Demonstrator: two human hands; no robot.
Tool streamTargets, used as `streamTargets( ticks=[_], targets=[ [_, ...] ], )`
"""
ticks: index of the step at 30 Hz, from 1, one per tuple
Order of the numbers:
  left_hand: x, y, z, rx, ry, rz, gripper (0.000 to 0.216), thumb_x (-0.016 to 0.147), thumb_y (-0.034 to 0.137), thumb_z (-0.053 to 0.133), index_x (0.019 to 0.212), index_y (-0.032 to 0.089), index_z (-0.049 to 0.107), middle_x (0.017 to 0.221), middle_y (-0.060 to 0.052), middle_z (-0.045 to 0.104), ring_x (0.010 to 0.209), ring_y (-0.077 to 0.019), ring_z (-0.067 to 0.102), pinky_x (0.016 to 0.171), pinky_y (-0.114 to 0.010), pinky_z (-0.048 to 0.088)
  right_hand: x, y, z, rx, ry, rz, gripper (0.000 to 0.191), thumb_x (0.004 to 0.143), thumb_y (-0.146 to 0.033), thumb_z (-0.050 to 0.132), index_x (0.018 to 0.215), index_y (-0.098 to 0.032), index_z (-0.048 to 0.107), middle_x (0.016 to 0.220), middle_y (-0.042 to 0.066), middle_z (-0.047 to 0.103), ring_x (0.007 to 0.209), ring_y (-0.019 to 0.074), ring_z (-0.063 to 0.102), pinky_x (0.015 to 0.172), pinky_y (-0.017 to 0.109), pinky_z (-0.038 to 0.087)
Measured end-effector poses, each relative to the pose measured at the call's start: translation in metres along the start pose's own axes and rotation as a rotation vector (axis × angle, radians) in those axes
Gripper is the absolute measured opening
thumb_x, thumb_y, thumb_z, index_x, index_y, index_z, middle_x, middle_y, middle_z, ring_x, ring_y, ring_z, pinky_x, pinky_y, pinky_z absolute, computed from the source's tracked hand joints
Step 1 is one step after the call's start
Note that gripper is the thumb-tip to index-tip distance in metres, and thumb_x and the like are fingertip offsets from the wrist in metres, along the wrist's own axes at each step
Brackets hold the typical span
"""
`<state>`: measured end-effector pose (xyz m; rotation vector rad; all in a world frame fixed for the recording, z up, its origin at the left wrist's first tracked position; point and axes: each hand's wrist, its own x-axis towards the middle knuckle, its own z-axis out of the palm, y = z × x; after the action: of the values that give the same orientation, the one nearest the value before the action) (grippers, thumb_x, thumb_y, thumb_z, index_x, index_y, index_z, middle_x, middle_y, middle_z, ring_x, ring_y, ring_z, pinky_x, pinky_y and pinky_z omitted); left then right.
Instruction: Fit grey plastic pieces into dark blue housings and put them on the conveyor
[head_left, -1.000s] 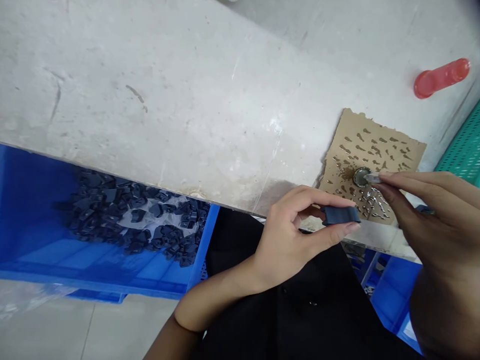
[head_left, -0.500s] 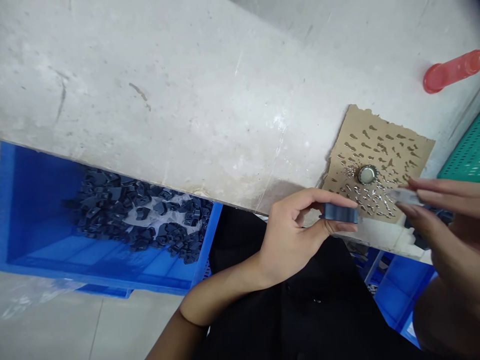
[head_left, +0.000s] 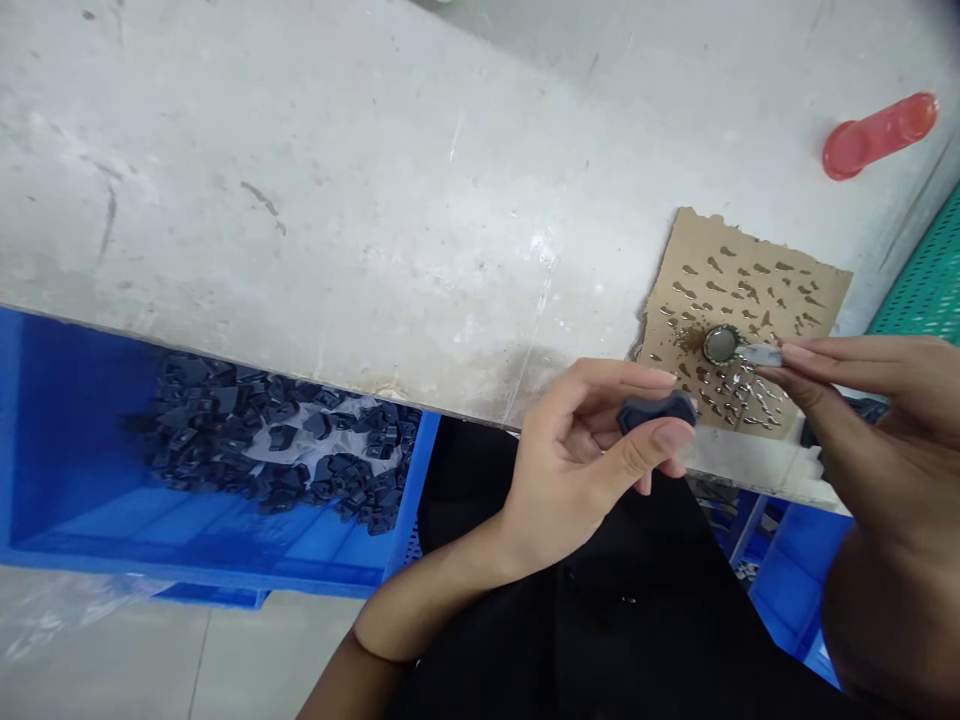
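My left hand pinches a small dark blue-grey plastic part between thumb and fingers, just past the table's front edge. Between the thumb and fingers of my right hand is a small whitish, translucent piece, its kind unclear. Its tip is at the rim of a bottle cap; I cannot tell whether they touch. The cap lies open side up on a piece of cardboard dotted with shiny wet drops. Behind my right hand, dark parts are partly hidden.
A blue bin holding many dark plastic parts stands below the table edge at left. On the grey table is a red translucent cylinder. A green perforated basket and another blue bin are at right.
My right hand has moved left, bringing the whitish piece to the bottle cap. The dark part in my left hand has turned to show another side. The view has shifted slightly.
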<state>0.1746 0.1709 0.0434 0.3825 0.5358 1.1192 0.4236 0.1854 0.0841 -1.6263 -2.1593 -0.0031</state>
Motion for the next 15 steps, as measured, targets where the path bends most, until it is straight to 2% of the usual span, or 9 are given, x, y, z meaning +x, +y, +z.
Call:
streamTargets(
  ticks=[2,5,7,10,15],
  targets=[
    [-0.0002,0.0015,-0.0015,0.010,-0.014,0.020,0.027,0.086,0.011,0.082,0.109,0.023,0.074,0.109,-0.001,0.069,0.070,-0.0079,0.073,0.058,-0.014,0.059,0.0000,0.0072,0.0033,0.020,0.026,-0.104,0.066,0.075,-0.012,0.090,0.125,-0.051,0.072,0.093,-0.005,0.080,0.091,0.0197,0.078,0.069,0.030,0.061],
    [-0.0006,0.0027,-0.0034,0.068,-0.032,0.054,0.044,0.071,0.007,0.093,0.109,0.021,0.076,0.120,-0.002,0.062,0.076,-0.0075,0.073,0.069,-0.016,0.064,-0.0010,0.0086,0.0050,0.022,0.020,-0.143,0.073,0.073,-0.006,0.089,0.128,-0.050,0.071,0.095,-0.004,0.080,0.092,0.0211,0.078,0.071,0.032,0.061],
    [-0.0014,0.0026,-0.0036,0.087,-0.043,0.052,0.050,0.068,0.005,0.094,0.111,0.021,0.075,0.113,-0.001,0.065,0.086,-0.0089,0.074,0.078,-0.014,0.064,-0.0014,0.0073,0.0047,0.024,0.010,-0.132,0.075,0.071,-0.005,0.090,0.127,-0.051,0.072,0.096,-0.004,0.080,0.090,0.0211,0.078,0.072,0.034,0.062],
    [-0.0023,0.0012,-0.0034,0.083,-0.055,0.045,0.046,0.073,0.006,0.091,0.112,0.022,0.073,0.100,0.001,0.072,0.090,-0.0101,0.074,0.086,-0.016,0.062,-0.0014,0.0055,0.0043,0.030,-0.014,-0.128,0.076,0.070,-0.004,0.090,0.127,-0.051,0.072,0.097,-0.004,0.080,0.088,0.0207,0.078,0.073,0.034,0.062],
    [-0.0028,-0.0009,-0.0057,0.118,-0.041,0.099,0.046,0.071,0.005,0.093,0.109,0.021,0.073,0.102,0.000,0.076,0.092,-0.0104,0.075,0.085,-0.014,0.062,-0.0004,0.0048,0.0055,0.039,-0.024,-0.129,0.074,0.072,-0.006,0.089,0.127,-0.051,0.071,0.099,-0.004,0.080,0.088,0.0218,0.078,0.072,0.036,0.062]
  ],
)
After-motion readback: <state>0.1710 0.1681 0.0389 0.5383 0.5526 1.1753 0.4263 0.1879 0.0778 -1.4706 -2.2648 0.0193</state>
